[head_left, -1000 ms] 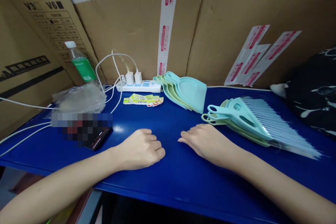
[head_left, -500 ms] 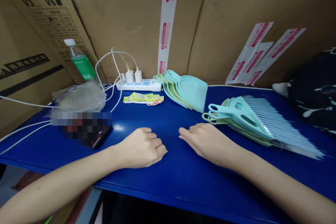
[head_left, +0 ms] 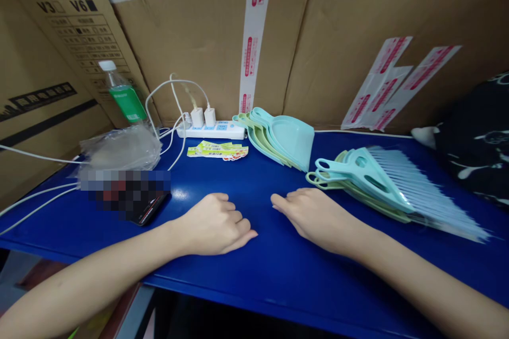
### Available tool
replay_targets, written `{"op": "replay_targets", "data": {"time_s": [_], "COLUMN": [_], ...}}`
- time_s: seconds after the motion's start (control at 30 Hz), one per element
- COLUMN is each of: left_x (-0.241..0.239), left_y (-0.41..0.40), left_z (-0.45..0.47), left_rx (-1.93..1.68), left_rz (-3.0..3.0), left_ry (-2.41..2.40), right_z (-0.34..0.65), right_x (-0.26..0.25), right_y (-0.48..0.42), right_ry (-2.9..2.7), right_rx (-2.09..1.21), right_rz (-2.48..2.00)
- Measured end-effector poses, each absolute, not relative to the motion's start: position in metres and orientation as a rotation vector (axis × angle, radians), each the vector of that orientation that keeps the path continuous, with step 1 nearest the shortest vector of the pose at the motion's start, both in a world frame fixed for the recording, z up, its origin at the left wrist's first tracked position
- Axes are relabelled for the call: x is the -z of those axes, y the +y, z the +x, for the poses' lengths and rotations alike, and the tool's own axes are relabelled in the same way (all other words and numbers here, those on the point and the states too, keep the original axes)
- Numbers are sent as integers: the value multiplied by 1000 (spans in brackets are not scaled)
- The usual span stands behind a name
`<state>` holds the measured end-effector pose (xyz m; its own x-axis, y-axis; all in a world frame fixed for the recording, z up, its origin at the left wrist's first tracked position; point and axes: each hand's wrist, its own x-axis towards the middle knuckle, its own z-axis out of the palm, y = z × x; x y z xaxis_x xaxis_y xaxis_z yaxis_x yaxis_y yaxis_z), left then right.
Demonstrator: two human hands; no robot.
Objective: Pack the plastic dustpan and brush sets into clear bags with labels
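My left hand [head_left: 217, 225] rests on the blue table [head_left: 254, 280] in a loose fist, knuckles up, thumb pointing right; nothing shows in it. Opposite it, my right hand [head_left: 314, 217] is also curled closed on the tabletop, with no object visible. Close beyond the right hand lies a stack of small hand brooms [head_left: 369, 175], light blue and green, their pale blue bristles fanning right. Farther back, several dustpans [head_left: 292, 137] in the same colours are nested together against the cardboard. Yellow-green paper labels [head_left: 217, 150] lie left of the dustpans.
A white power strip [head_left: 212, 130] with plugged-in chargers stands at the back. To the left are a phone [head_left: 153, 209], partly blurred out, a clear plastic bag [head_left: 119, 148] and a green-labelled bottle [head_left: 126, 98]. Large cardboard boxes [head_left: 199, 47] wall the rear; dark patterned fabric [head_left: 477, 137] sits right.
My left thumb has stretched slightly farther to the right. Both hands otherwise stay in place, and the whole view has shifted very slightly.
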<state>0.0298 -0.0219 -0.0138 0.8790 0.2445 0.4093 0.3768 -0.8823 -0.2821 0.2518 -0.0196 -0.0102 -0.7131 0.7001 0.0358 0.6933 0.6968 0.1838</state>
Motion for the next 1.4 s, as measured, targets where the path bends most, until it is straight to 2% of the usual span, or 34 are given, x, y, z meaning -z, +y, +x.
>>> {"op": "replay_targets", "data": {"time_s": [1.4], "left_x": [13], "left_y": [-23], "left_z": [28], "left_rx": [484], "left_rz": [-2691], "left_ry": [-473], "right_z": [253], "right_x": [13], "right_y": [-22], "right_ry": [2890], "right_rx": [-367], "right_rz": [1168]}}
